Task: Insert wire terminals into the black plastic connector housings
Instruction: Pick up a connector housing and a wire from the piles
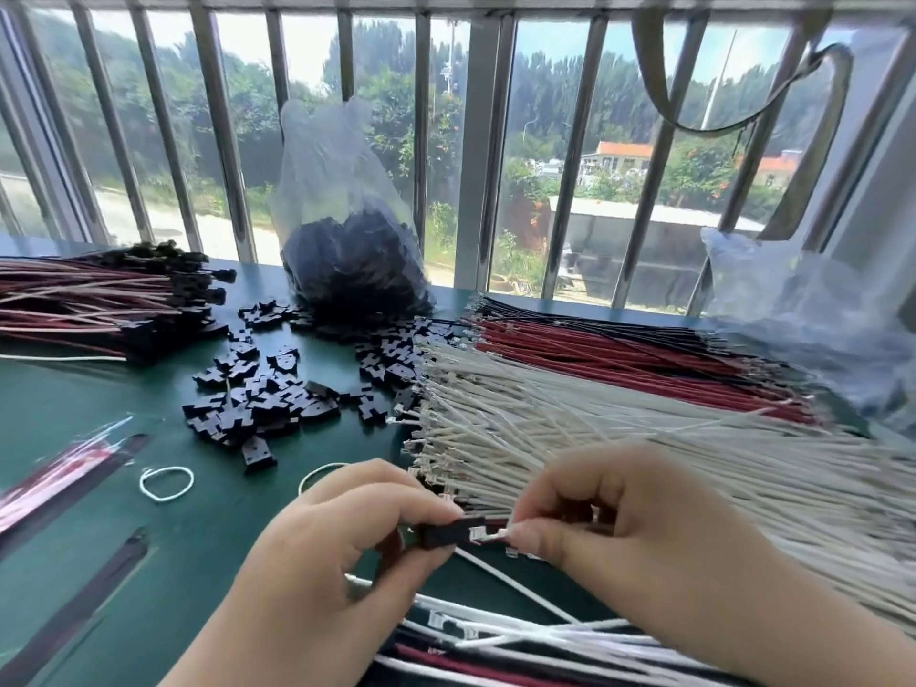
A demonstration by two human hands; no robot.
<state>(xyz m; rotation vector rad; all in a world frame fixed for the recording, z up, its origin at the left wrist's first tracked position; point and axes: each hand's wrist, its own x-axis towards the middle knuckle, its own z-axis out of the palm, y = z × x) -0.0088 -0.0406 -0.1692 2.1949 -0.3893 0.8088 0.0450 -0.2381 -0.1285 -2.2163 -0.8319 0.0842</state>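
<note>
Left hand (347, 542) pinches black housing (442, 532) low centre, above green table (124, 389). Right hand (619, 518) grips white wire (515, 582), terminal (483, 535) at housing's mouth. Loose housings (257, 389) heaped behind, white wires (570, 428) fanned right.

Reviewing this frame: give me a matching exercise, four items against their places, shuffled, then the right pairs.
Items
1. black plastic connector housing
2. clear plastic bag of black housings
3. small white loop of cord
4. bundle of finished red and white wires with black housings

Places
A. far left of the table
B. against the window bars
C. pinched in the left hand
D. flat on the green table, left of the hands

Pairs: 1-C, 2-B, 3-D, 4-A
</note>
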